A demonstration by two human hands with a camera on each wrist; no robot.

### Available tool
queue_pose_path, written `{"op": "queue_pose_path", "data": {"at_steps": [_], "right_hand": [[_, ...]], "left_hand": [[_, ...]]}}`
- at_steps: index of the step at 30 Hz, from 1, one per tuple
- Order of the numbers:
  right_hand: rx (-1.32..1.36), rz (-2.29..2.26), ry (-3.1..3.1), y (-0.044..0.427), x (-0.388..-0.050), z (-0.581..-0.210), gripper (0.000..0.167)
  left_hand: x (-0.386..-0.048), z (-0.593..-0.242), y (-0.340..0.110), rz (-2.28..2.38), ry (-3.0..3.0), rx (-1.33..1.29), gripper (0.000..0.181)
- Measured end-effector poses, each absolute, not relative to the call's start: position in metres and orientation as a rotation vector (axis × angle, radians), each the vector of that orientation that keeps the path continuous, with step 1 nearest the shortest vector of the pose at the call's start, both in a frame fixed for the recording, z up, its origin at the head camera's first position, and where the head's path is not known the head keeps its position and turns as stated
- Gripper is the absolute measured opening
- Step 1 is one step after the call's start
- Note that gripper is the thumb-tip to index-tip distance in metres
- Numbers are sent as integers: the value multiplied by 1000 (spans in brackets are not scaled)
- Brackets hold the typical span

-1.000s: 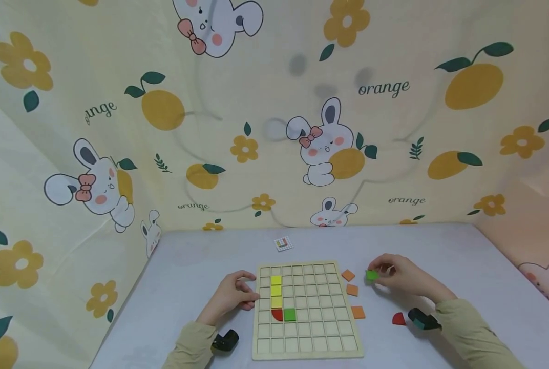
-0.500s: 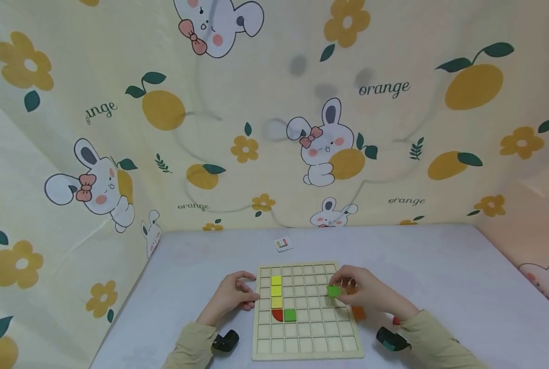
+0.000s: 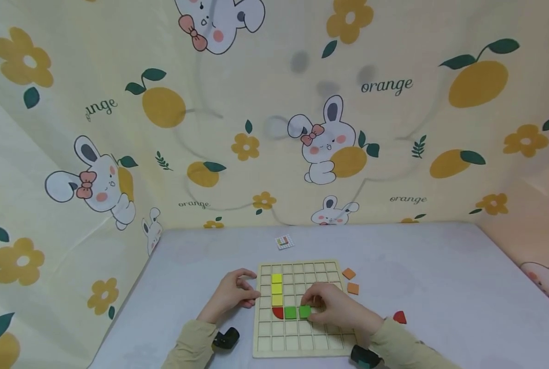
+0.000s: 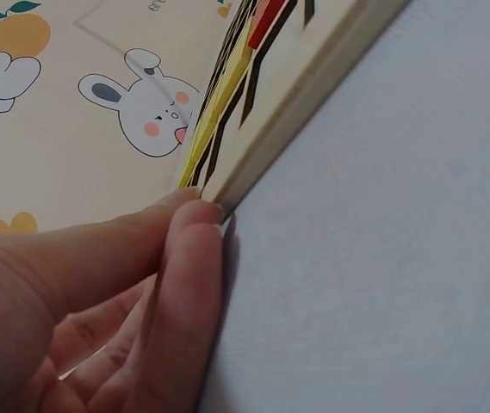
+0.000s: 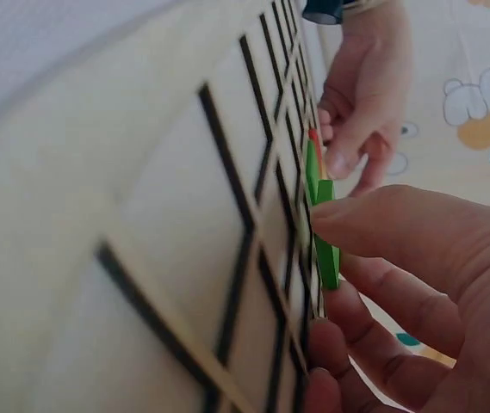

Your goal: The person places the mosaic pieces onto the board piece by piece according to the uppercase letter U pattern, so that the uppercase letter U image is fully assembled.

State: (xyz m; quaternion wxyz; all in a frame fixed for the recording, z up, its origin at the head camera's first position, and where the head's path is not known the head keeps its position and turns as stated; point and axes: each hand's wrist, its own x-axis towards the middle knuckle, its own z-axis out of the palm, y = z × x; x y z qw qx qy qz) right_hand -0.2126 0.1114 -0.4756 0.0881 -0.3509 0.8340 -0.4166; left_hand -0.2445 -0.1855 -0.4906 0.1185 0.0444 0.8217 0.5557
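A light wooden grid board [image 3: 309,341] lies on the table. Three yellow square tiles [image 3: 276,288] stand in a column on it, with a red quarter-circle tile [image 3: 278,312] below them and a green square tile [image 3: 290,312] beside the red one. My right hand [image 3: 336,307] pinches another green square tile [image 3: 304,312] between thumb and fingers, just right of the first. In the right wrist view this held green tile [image 5: 326,237] is tilted against the grid. My left hand [image 3: 230,294] holds the board's left edge, thumb and finger at the rim in the left wrist view.
Two orange square tiles [image 3: 351,281] lie right of the board, and a red quarter-circle tile [image 3: 399,317] lies farther right. A small patterned card [image 3: 284,242] is behind the board. Black wrist devices [image 3: 226,338] sit at both wrists. A printed cloth hangs behind the table.
My right hand has carried the green tile from right of the board leftward over the grid, down beside the first green tile. My left hand stays at the board's edge.
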Motion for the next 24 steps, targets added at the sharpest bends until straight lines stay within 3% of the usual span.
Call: {"op": "queue_pose_path", "data": {"at_steps": [24], "right_hand": [[-959, -1247, 2514, 107, -212, -477, 20]], "left_hand": [[-245, -490, -185, 1640, 2390, 139, 49]]}}
